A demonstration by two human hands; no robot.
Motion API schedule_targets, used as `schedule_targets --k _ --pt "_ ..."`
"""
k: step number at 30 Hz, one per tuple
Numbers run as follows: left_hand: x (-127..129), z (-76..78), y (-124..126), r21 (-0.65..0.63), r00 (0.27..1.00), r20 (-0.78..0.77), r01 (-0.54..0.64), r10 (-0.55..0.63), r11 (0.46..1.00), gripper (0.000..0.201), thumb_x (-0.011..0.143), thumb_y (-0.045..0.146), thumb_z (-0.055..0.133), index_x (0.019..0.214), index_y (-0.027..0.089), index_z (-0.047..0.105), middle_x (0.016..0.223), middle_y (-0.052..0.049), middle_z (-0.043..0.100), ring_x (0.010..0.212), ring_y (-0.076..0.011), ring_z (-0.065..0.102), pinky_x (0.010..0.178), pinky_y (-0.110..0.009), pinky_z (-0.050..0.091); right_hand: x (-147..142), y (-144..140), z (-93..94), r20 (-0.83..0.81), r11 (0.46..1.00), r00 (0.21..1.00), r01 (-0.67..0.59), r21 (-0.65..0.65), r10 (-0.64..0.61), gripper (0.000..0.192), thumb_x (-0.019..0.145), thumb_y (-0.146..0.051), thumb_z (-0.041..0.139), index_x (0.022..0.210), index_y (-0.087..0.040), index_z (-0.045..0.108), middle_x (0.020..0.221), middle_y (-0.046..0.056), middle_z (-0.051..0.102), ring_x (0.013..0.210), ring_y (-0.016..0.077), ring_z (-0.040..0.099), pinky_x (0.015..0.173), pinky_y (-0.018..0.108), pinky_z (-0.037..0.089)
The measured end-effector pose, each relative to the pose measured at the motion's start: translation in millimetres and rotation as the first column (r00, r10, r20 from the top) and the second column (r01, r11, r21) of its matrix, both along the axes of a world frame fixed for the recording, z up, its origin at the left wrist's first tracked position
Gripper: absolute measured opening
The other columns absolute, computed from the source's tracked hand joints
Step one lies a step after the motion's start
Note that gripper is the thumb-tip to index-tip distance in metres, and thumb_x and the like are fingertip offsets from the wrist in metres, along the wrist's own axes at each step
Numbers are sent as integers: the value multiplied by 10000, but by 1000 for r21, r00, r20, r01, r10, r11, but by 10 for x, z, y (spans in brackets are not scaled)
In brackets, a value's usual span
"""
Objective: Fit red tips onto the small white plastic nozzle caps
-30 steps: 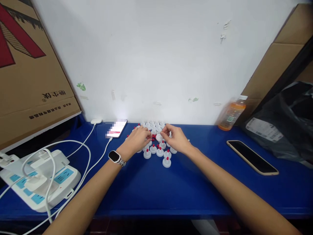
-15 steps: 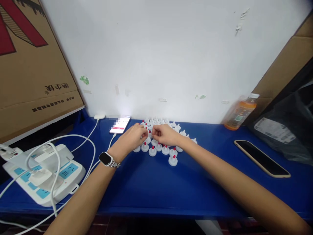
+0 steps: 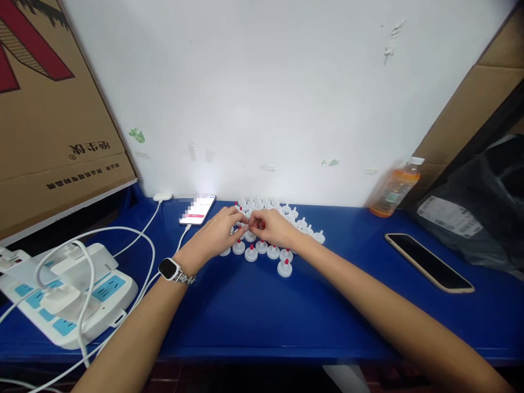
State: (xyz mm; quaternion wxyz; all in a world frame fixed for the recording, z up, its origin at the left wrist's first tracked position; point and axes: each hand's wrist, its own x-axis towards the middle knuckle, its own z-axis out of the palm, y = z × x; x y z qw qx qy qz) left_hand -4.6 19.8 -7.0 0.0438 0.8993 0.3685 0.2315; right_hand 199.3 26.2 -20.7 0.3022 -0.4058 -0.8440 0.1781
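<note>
On the blue table stand several white nozzle caps (image 3: 285, 268) with broad round bases and narrow spouts, the nearer ones with small red tips (image 3: 251, 248). My left hand (image 3: 221, 232) and my right hand (image 3: 273, 226) meet over the cluster, fingertips nearly touching. Just below them sits one white cap (image 3: 249, 237), its top hidden by fingers. The left thumb and forefinger are bent in at its top. My right fingers are pinched together there; whatever small piece they hold is hidden. My left wrist wears a watch (image 3: 169, 269).
Left are a power strip (image 3: 69, 341) with white cables and a lit phone (image 3: 198, 210). A dark phone (image 3: 429, 263), a tilted bottle of orange drink (image 3: 396, 188) and a dark plastic bag (image 3: 478, 202) lie right. A white wall (image 3: 262, 98) rises behind; a cardboard box (image 3: 53, 125) stands left.
My hands have come closer together over the white cap, the right fingers now meeting the left ones. The view has shifted slightly to the right.
</note>
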Motion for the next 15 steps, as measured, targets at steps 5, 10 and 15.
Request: schedule_targets --k 5,10,15 --pt "6 39 -79 32 1000 13 8 -8 999 220 968 340 491 1051 201 641 1049 -63 611 1023 -244 544 915 -414 466 86 -100 88 -51 996 999 -18 -84 14 113 888 -260 575 882 -187 662 714 -6 672 634 123 580 623 247 402" --pt "124 12 -253 80 996 26 83 -86 993 234 997 351 453 1096 219 619 1084 -64 610 1039 -230 547 950 -408 451 429 -456 173 15 981 987 159 111 -162 173 923 -335 569 915 -200 678 740 18 651 742 166 576 733 305 411" --pt "330 -102 -391 122 986 -96 149 -137 981 247 986 356 481 1153 221 604 1128 -82 601 1062 -245 539 936 -408 448 597 -772 36 129 969 978 136 206 -165 201 897 -387 628 989 -215 678 854 38 644 891 203 568 855 354 377"
